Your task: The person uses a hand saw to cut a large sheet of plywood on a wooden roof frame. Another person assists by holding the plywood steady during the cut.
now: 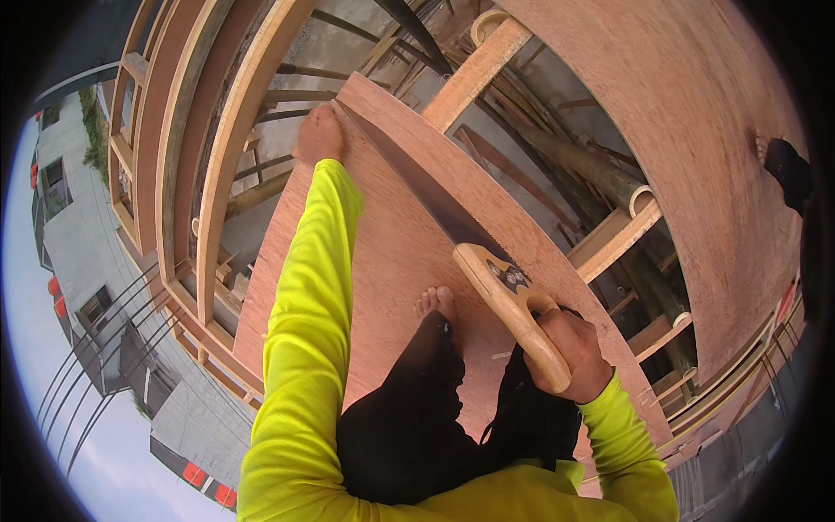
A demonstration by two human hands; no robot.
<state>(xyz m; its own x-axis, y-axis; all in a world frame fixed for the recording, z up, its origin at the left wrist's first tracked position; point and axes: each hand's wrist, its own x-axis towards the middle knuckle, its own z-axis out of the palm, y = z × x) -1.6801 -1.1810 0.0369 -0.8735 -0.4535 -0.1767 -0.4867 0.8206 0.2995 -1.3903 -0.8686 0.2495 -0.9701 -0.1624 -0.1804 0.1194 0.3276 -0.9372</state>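
Note:
My right hand (570,352) is wrapped round the wooden handle of a handsaw (435,204). Its dark blade stretches away from me over a reddish plywood sheet (374,252), with the toothed edge facing right. At the far left edge of that sheet, right beside the saw's tip, is my left hand (321,135). Its fingers are curled over the edge, and their undersides are hidden. My bare foot (437,302) stands on the sheet, left of the saw handle.
Timber framing (235,165) curves along the left, with a drop to houses beyond. Right of my sheet, a gap crossed by wooden beams (619,239) shows poles below. Another plywood sheet (696,157) lies farther right, where another person's foot (763,148) stands.

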